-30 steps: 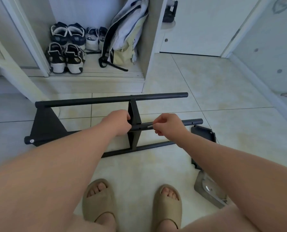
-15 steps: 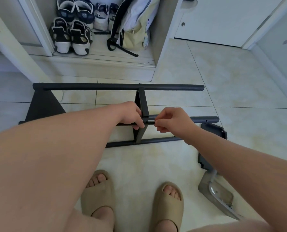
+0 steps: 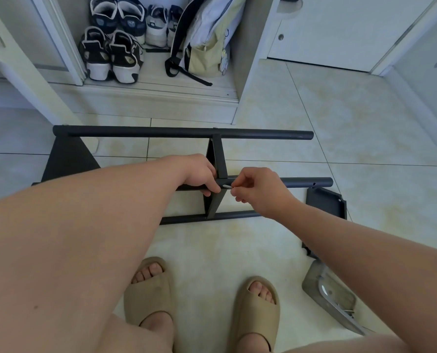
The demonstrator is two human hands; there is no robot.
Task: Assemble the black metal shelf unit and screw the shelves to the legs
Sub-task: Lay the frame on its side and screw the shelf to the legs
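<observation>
Shelf unit (image 3: 187, 135) lies on its side on the floor (image 3: 352, 128), centre. Left hand (image 3: 199, 174) grips the middle leg (image 3: 301, 182), probably to steady the joint. Right hand (image 3: 258, 192) pinches a screw (image 3: 227, 186) at the hole, likely starting the thread.

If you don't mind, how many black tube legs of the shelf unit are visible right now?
3: the far leg, the middle leg and the near leg, running roughly parallel from left to right. Another may be hidden from view.

— Camera position?
— Single view, worn on the head, facing forward and steeply down at the floor (image 3: 365, 138). Near: sandals (image 3: 148, 296) at bottom edge, cupboard (image 3: 250, 59) at top.
</observation>
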